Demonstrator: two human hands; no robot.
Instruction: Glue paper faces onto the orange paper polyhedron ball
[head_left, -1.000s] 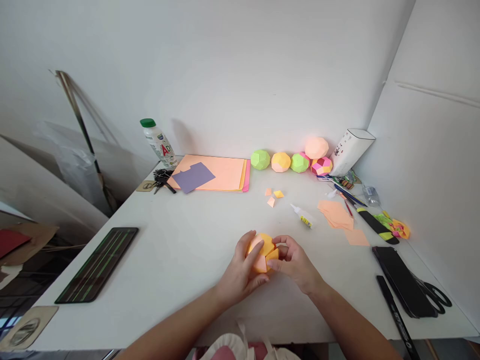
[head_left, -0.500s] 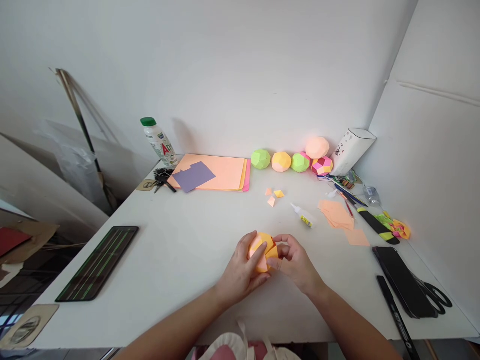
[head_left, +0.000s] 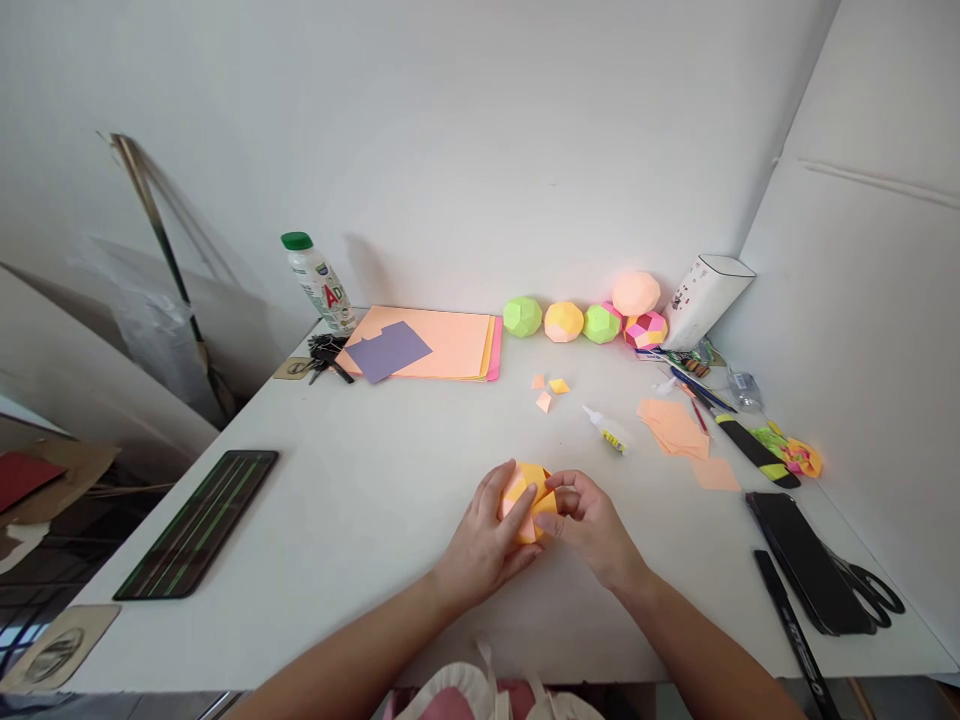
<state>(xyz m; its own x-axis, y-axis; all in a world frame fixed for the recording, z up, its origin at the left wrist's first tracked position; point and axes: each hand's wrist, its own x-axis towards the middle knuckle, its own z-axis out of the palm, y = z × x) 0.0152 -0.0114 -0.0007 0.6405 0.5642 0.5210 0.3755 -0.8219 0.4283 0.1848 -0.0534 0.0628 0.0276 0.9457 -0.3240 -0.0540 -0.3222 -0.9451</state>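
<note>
An orange and peach paper ball [head_left: 534, 480] with flat faces is between my two hands, low over the front middle of the table. My left hand [head_left: 484, 535] wraps round its left side, with one finger lying across the front. At the right side of the ball, the fingertips and thumb of my right hand [head_left: 592, 520] pinch an orange part of it. Beyond my hands lie small folded pieces, two peach [head_left: 544, 401] and one yellow [head_left: 559, 386]. A glue tube [head_left: 607, 430] rests to their right.
Finished paper balls [head_left: 564, 322] line the wall. Paper sheets [head_left: 450, 340] and a bottle [head_left: 322, 285] stand back left. Peach squares [head_left: 673, 427], a cutter [head_left: 754, 450], a black case [head_left: 806, 560] and scissors [head_left: 870, 590] lie right; a dark tray [head_left: 199, 525] lies left.
The ball has turned very slightly in my hands. Both hands keep nearly the same place and grip.
</note>
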